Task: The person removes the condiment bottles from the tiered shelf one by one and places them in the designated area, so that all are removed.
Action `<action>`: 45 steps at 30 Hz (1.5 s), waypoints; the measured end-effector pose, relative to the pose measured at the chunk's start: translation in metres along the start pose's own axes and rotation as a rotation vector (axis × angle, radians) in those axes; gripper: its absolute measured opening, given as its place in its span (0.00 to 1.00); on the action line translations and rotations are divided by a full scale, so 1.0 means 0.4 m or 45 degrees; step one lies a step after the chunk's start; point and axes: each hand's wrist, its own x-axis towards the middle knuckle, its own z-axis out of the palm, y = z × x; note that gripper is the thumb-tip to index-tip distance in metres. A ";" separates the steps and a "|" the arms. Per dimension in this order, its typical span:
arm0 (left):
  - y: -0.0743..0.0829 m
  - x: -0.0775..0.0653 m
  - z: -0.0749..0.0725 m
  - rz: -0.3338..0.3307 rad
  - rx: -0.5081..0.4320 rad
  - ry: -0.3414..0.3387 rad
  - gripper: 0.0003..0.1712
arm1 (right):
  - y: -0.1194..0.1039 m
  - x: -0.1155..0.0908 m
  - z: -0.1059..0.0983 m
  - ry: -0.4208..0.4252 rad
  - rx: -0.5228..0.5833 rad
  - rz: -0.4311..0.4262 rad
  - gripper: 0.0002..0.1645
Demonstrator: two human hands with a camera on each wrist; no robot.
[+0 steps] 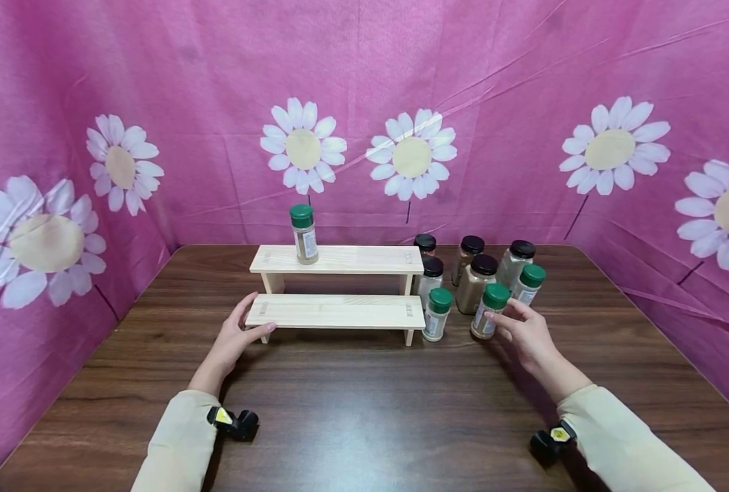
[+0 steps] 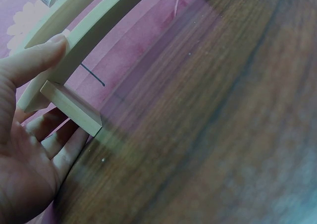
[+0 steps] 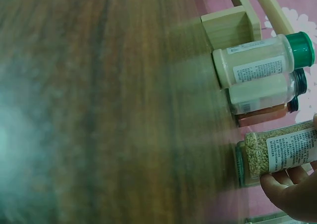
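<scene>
A two-tier wooden shelf rack point(image 1: 339, 311) stands mid-table. My left hand point(image 1: 237, 336) grips the left end of its lower board, thumb on top; the left wrist view shows the thumb point(image 2: 42, 58) on the board and fingers behind the leg point(image 2: 74, 107). To the right of the rack, my right hand point(image 1: 527, 338) holds a green-lidded spice jar point(image 1: 486, 321) upright. Pale granules and a white label show on this jar point(image 3: 285, 152) in the right wrist view. I cannot tell whether its base touches the table. Another green-lidded jar point(image 1: 306, 242) stands on the upper board, left of centre.
Several black-lidded jars point(image 1: 476, 283) stand right of the rack. Among them are a green-lidded jar point(image 1: 436, 318) beside the rack's right end and another point(image 1: 529, 283) behind my right hand. A pink flowered cloth point(image 1: 358, 68) hangs behind the dark wood table point(image 1: 364, 410).
</scene>
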 end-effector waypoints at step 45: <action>-0.002 0.001 -0.003 0.003 0.015 -0.005 0.45 | -0.101 -0.059 0.072 -0.124 -0.034 0.002 0.17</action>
